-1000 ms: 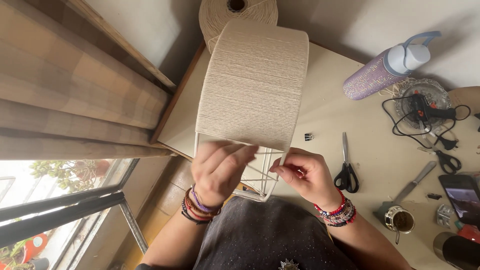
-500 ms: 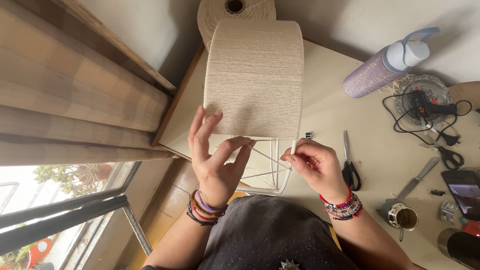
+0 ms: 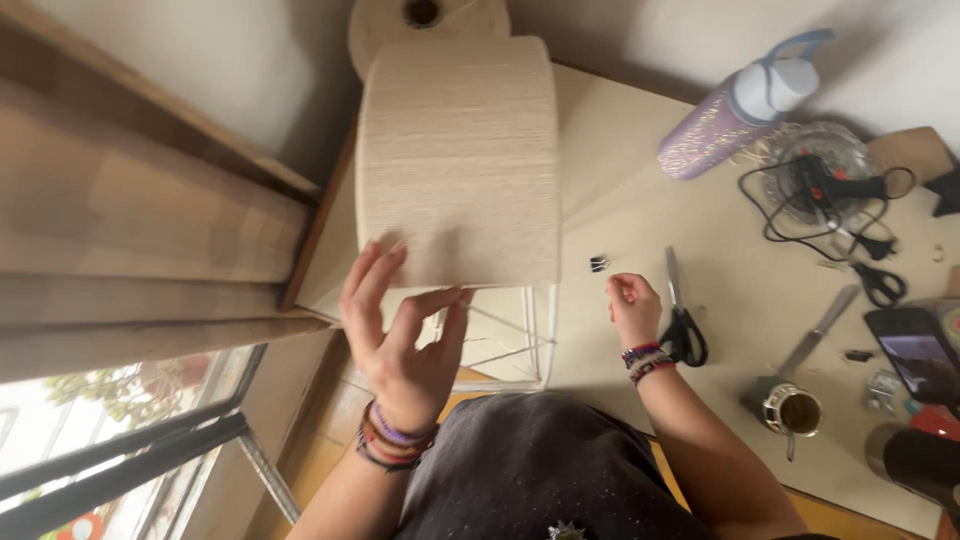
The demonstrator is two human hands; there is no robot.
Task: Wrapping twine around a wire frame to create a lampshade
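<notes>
— Where are your hands right now?

— My left hand [image 3: 400, 335] is spread open, fingers splayed, with the fingertips [image 3: 388, 252] resting against the lower edge of the cord-wrapped lampshade [image 3: 458, 160]. It grips nothing. My right hand [image 3: 634, 308] is off to the side, loosely curled above the table [image 3: 620, 160]; the fingers are pinched together, but I cannot tell whether anything is between them.

— And the lampshade itself?

— It lies on its side at the table's left edge, the wrapped part pointing away from me. The bare white wire frame [image 3: 510, 340] sticks out toward my body, just beside my left thumb. A big spool of cream cord [image 3: 425, 18] sits behind it, against the wall.

— What else is close?

— A small black binder clip [image 3: 598, 264] lies just beside my right hand. The black-handled scissors [image 3: 680, 320] are right of my wrist. Farther off stand a glittery purple water bottle [image 3: 735, 115], a tangle of black cable with a tool [image 3: 825, 190], a metal cup [image 3: 792, 410] and a phone [image 3: 915, 355].
</notes>
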